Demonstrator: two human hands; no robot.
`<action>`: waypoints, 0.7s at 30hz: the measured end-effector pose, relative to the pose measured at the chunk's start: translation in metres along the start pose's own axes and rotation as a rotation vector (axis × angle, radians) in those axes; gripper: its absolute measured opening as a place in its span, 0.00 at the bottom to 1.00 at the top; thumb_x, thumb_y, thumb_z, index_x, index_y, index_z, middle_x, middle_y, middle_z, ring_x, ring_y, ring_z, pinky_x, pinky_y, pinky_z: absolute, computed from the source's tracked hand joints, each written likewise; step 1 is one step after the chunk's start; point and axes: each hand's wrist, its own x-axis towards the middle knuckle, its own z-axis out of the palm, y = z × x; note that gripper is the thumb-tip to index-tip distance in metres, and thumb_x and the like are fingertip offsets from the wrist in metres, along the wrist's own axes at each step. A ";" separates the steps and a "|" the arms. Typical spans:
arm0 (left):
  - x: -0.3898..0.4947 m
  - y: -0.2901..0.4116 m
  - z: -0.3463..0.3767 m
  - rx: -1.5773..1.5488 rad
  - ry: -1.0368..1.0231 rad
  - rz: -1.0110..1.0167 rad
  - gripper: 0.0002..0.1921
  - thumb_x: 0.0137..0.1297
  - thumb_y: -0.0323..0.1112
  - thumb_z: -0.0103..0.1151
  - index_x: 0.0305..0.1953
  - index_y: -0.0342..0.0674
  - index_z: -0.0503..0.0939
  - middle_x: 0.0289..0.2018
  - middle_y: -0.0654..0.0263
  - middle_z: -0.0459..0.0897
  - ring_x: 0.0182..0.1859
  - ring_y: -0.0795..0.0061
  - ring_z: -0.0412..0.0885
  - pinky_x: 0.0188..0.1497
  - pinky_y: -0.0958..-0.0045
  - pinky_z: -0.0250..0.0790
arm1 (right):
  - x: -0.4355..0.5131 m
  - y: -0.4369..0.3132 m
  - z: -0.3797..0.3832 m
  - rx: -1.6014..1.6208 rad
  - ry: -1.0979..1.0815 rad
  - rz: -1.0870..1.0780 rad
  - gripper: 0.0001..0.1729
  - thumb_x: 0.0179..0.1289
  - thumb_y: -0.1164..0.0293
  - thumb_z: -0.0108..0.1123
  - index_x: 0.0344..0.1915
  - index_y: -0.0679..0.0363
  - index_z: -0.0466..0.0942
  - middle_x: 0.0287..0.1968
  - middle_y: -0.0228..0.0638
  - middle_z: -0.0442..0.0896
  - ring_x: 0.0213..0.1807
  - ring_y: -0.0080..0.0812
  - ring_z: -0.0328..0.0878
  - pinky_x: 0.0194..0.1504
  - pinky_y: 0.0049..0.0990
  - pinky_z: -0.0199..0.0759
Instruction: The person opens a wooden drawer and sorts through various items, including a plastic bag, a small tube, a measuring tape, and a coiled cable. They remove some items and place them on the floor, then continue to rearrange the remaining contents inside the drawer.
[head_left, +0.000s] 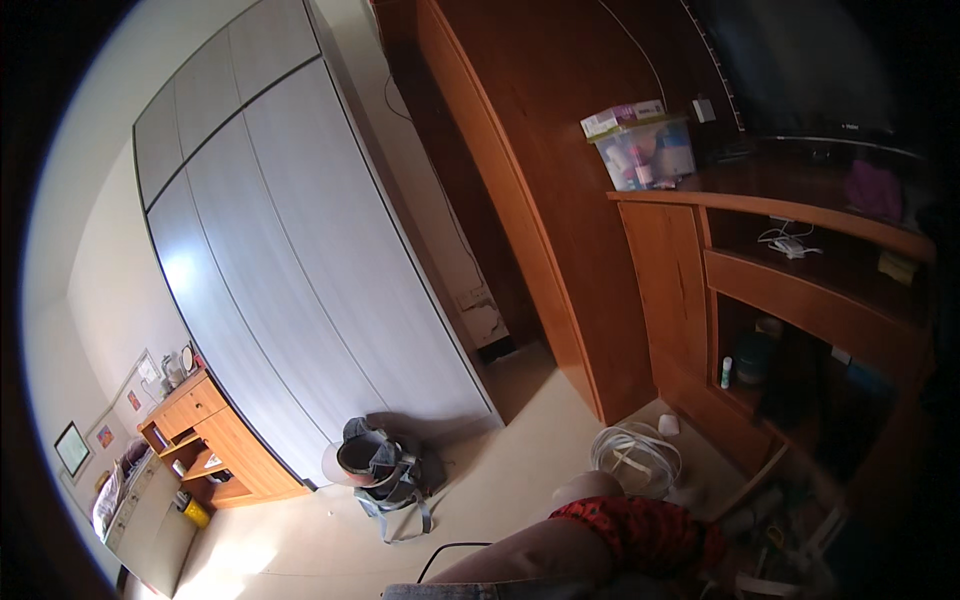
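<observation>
Neither of my hands can be made out. At the bottom, a bare limb (525, 551) runs toward red cloth with a dark pattern (637, 529); whose limb it is, I cannot tell. Denim cloth (442, 592) shows along the lower edge. Just beyond the red cloth, a coil of white cable (666, 448) lies on the pale floor (300, 555), with a small white object (669, 425) beside it. An open drawer or low compartment (750, 484) at lower right holds blurred, mixed items in shadow.
A grey bag (394, 495) with a brimmed hat (334, 466) stands by the tall pale wardrobe (300, 247). At right, a brown wooden cabinet (667, 270) carries a clear plastic box (646, 156) and a Haier television (810, 67). A wooden desk (251, 457) stands far left.
</observation>
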 end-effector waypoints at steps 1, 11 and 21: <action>0.000 0.002 -0.001 -0.017 0.000 0.003 0.21 0.53 0.44 0.62 0.44 0.39 0.72 0.34 0.62 0.75 0.36 0.67 0.72 0.37 0.66 0.67 | 0.000 0.000 0.000 0.003 -0.010 -0.014 0.32 0.54 0.46 0.55 0.51 0.57 0.73 0.57 0.48 0.69 0.52 0.50 0.71 0.50 0.42 0.67; 0.051 -0.002 0.006 -0.204 -0.096 0.136 0.24 0.56 0.44 0.62 0.51 0.42 0.70 0.45 0.63 0.74 0.48 0.70 0.71 0.46 0.68 0.67 | -0.037 0.032 0.013 0.069 -0.061 0.078 0.34 0.53 0.45 0.56 0.52 0.56 0.72 0.58 0.47 0.68 0.53 0.50 0.70 0.51 0.42 0.67; 0.079 -0.010 -0.050 -0.029 -0.130 0.107 0.22 0.49 0.36 0.64 0.47 0.37 0.73 0.38 0.56 0.80 0.42 0.64 0.79 0.44 0.67 0.70 | -0.090 0.058 0.039 0.120 -0.108 0.032 0.36 0.52 0.43 0.56 0.54 0.56 0.72 0.59 0.46 0.67 0.54 0.49 0.69 0.52 0.43 0.66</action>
